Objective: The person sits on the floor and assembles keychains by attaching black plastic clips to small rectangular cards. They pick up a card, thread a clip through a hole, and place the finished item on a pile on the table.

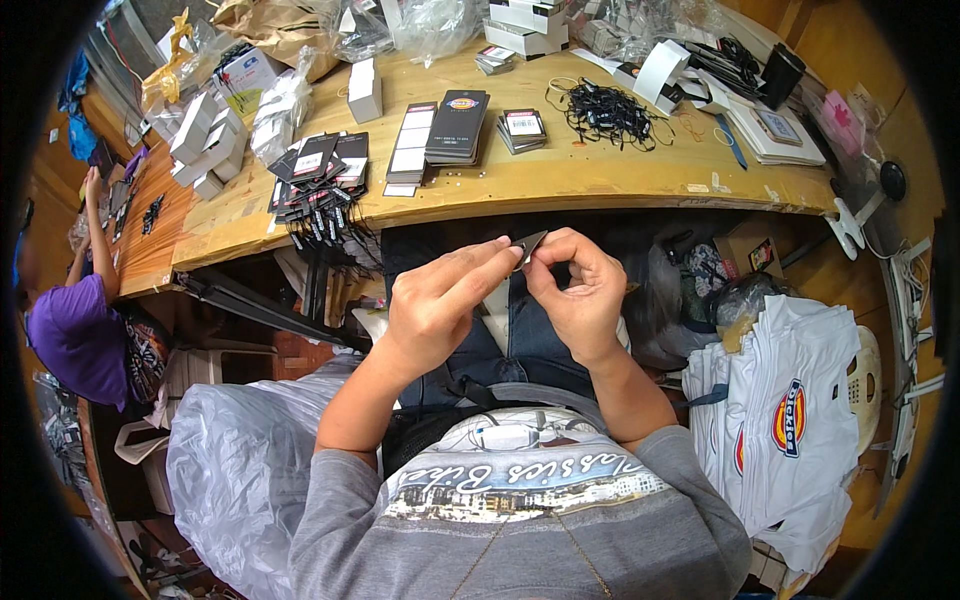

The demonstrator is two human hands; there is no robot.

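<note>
Over my lap, just off the table's front edge, I hold a small dark hang tag (530, 246) between both hands. My left hand (440, 295) pinches its left side with the fingers stretched along it. My right hand (578, 290) is closed in a pinch at the tag's right edge, and any string in those fingers is too small to see. Beyond my hands on the table lie a stack of long black tags (458, 135), a strip of white-labelled tags (408, 150), a small stack of labelled tags (522, 130) and a tangle of black strings (605, 112).
Strung black tags (318, 185) heap at the table's front edge. White boxes (208, 145) stand at left, a notebook (785, 135) at right. Folded white shirts (780, 420) are piled on my right, a big plastic bag (245, 470) on my left. Another person in purple (80, 335) sits far left.
</note>
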